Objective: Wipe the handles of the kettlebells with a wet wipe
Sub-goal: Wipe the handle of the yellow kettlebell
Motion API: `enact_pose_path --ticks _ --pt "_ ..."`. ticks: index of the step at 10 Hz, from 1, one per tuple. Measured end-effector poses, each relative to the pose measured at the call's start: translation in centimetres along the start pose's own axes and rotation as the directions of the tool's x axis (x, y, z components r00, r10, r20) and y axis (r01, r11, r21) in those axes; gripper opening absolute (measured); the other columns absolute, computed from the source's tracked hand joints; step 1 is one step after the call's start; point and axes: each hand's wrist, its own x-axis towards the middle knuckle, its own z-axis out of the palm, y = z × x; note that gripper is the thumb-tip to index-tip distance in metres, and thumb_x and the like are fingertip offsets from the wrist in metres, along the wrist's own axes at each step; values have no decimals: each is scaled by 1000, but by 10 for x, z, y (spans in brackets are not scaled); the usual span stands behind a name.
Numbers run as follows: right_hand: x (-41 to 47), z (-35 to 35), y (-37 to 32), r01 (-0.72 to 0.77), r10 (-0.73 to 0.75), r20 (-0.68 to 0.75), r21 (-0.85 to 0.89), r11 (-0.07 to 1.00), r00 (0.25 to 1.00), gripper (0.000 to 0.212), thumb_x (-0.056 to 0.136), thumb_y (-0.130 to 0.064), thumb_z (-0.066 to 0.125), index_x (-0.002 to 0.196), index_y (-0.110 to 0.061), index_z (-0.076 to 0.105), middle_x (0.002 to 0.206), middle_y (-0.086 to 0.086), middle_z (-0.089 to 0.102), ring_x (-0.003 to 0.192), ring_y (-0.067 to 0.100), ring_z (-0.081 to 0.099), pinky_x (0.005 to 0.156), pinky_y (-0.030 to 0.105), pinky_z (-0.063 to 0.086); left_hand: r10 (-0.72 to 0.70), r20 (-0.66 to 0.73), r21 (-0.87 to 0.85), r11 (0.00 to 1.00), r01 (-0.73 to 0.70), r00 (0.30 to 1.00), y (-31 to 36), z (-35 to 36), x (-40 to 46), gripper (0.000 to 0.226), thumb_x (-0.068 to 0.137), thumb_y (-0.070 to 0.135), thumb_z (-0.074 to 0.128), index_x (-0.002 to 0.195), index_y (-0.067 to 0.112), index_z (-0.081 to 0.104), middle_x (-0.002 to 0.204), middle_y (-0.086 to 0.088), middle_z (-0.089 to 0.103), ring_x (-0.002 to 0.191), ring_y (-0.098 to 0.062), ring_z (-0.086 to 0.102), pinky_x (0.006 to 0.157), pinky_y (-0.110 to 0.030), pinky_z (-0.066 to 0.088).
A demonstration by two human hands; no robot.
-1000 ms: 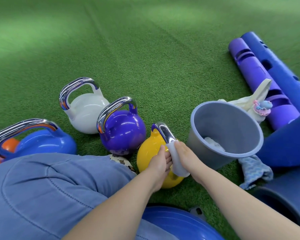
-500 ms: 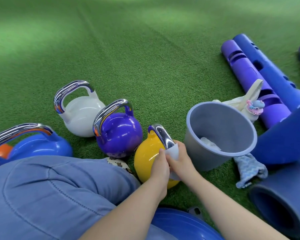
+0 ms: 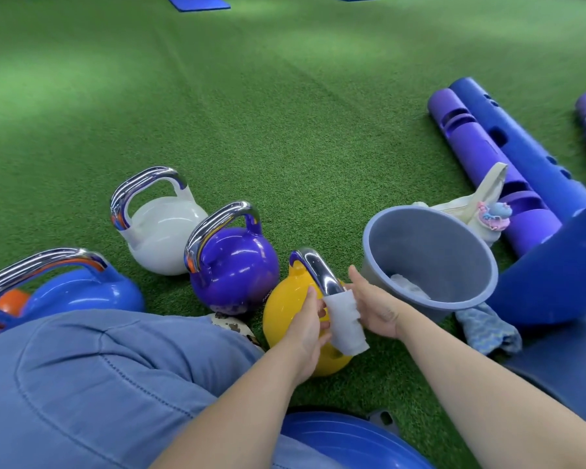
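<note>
The wet wipe (image 3: 345, 324) is held between the left hand (image 3: 307, 333) and the right hand (image 3: 374, 308), wrapped round the near leg of the chrome handle (image 3: 320, 274) of the yellow kettlebell (image 3: 285, 319). The left hand is closed on the wipe's left side, its fingers curled in against it. The right hand is seen from the back, with the thumb raised and free; its fingers reach towards the wipe's right edge, but whether they pinch it cannot be told.

The yellow kettlebell stands on the green turf (image 3: 285, 113), just beside the grey bucket (image 3: 430, 262), in which a crumpled white wipe (image 3: 408, 287) lies. The work is judged to be partway through: only the lower part of this handle is covered, and the top bar is still bare. Whether the handles of the purple kettlebell (image 3: 234, 265), the white kettlebell (image 3: 164, 238) and the blue kettlebell (image 3: 82, 292) have been wiped cannot be told.
</note>
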Motion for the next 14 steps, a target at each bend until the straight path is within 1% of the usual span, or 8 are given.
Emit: enact_pose_path --ticks 1,2,3,4,6,9,12,14 --pt "-1 -1 8 -37 50 -118 112 993 992 60 89 -54 46 109 0 65 104 22 56 92 30 51 87 42 42 49 -21 -66 997 -50 999 -2 7 -5 52 100 43 23 122 9 57 119 -7 59 88 -10 52 80 -21 43" --pt "-11 2 14 27 1 -144 189 982 990 45 96 -25 42 126 8 51 111 24 55 101 31 50 94 46 41 63 -42 -98 993 -67 997 -8 16 -13 45 100 42 26 128 16 48 112 2 59 95 -7 53 88 -22 41" --pt "-24 14 23 111 -90 -154 135 985 984 42 99 -28 36 118 1 58 112 22 63 100 26 59 87 39 46 79 -19 21 997 -79 997 -22 24 -17 55 97 51 22 143 23 33 137 3 48 120 -9 47 102 -26 31" --pt "-41 28 33 189 -202 -227 -80 979 953 55 89 -48 45 132 -15 51 136 6 53 120 10 51 108 41 36 54 12 90 994 -55 998 -27 28 -18 71 88 66 25 145 23 26 147 2 36 133 -14 37 113 -33 27" --pt "-65 62 47 278 -399 -161 -490 826 903 46 100 -29 25 139 -33 0 147 -20 -7 139 -5 -6 117 22 -3 6 54 21 1000 -7 999 -13 16 0 65 94 58 17 134 16 46 139 -3 48 128 -18 44 113 -33 27" --pt "-29 61 3 262 -446 -81 -711 652 891 47 102 -28 30 147 -21 20 151 -15 9 142 3 5 106 10 0 52 97 -173 984 -34 994 14 8 0 61 99 48 12 143 9 30 148 -5 34 137 -20 32 101 -26 33" --pt "-37 49 9 336 -450 -54 -587 736 891 46 101 -22 36 144 -25 24 150 -18 11 139 -5 7 113 16 5 79 151 59 994 -89 985 7 7 -4 61 98 48 13 142 10 31 147 -7 37 135 -22 35 99 -27 36" --pt "-67 40 73 388 -481 -181 -387 837 858 46 97 -11 41 130 -41 28 144 -23 24 135 -10 22 111 9 17 29 104 281 958 -57 994 -29 21 -6 74 89 65 18 149 21 14 153 2 24 140 -14 23 116 -31 15"
